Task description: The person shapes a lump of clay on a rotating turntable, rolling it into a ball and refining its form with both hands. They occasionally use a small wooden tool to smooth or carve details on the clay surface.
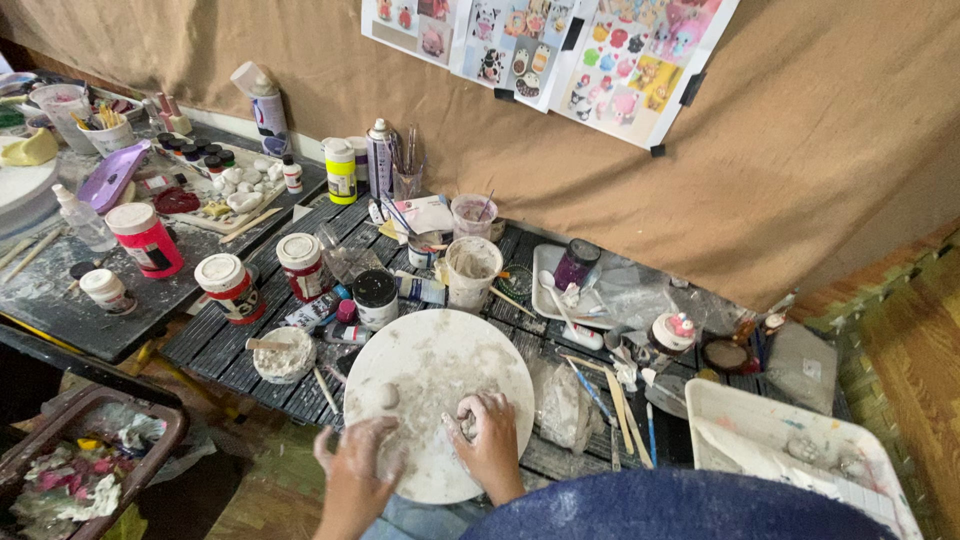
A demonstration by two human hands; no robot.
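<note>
A round white work board (pixel 430 370), dusted with clay, lies on a dark slatted table (pixel 230 345). My right hand (pixel 490 435) rests on the board's right half, fingers curled over a small lump of pale clay (pixel 466 412). My left hand (pixel 362 455), smeared with clay, grips the board's near left edge. A small rounded piece of clay (pixel 386 397) sits on the board just above my left hand.
Several paint jars with white lids (pixel 228 285) stand left of the board, with a clay-filled bowl (pixel 284 354), a white cup (pixel 472 270) and spray cans (pixel 380 155) behind. Brushes and wooden tools (pixel 615 395) lie to the right by a white tub (pixel 790 440). Printed picture sheets (pixel 560 50) hang on the brown backdrop.
</note>
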